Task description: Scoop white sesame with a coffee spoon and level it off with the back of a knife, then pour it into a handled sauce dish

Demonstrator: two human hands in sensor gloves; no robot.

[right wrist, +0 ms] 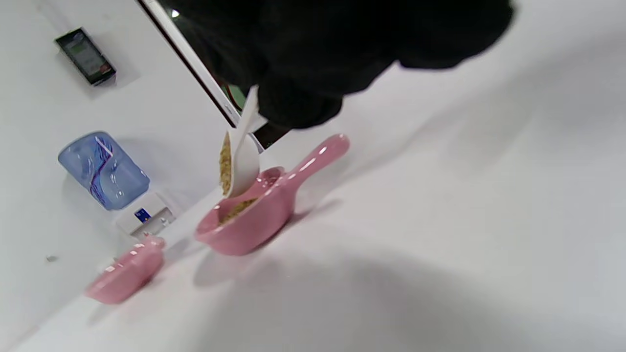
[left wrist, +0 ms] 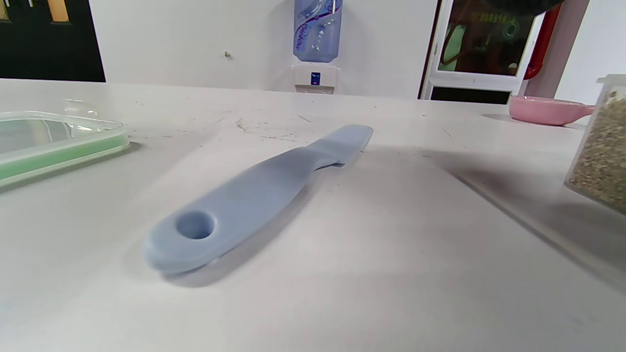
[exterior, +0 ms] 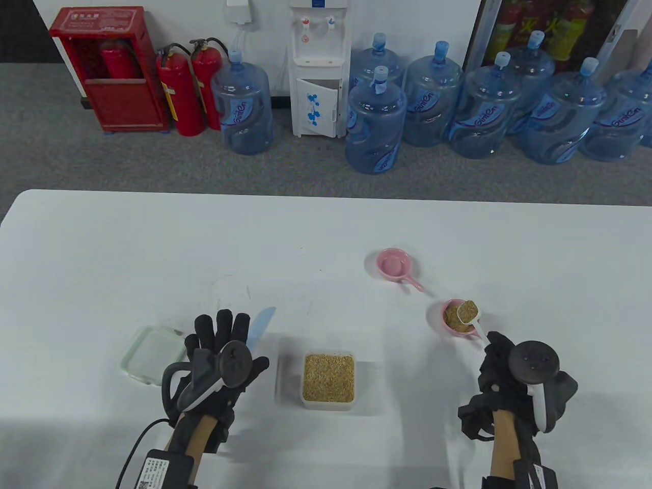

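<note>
My right hand (exterior: 496, 356) grips a white coffee spoon (exterior: 467, 311) and holds it tilted over a pink handled sauce dish (exterior: 444, 328) that has sesame in it. In the right wrist view the spoon (right wrist: 240, 161) stands steeply on edge with sesame in its bowl, just above the dish (right wrist: 254, 215). My left hand (exterior: 224, 346) is open, fingers spread above the table. The blue knife (exterior: 261, 324) lies flat under its fingertips; in the left wrist view the knife (left wrist: 254, 195) lies free on the table. A clear tub of sesame (exterior: 328, 378) sits between my hands.
A second pink handled dish (exterior: 393, 265), with nothing in it, stands farther back. The tub's green-edged lid (exterior: 150, 354) lies left of my left hand. Water bottles, a dispenser and fire extinguishers stand on the floor beyond the table.
</note>
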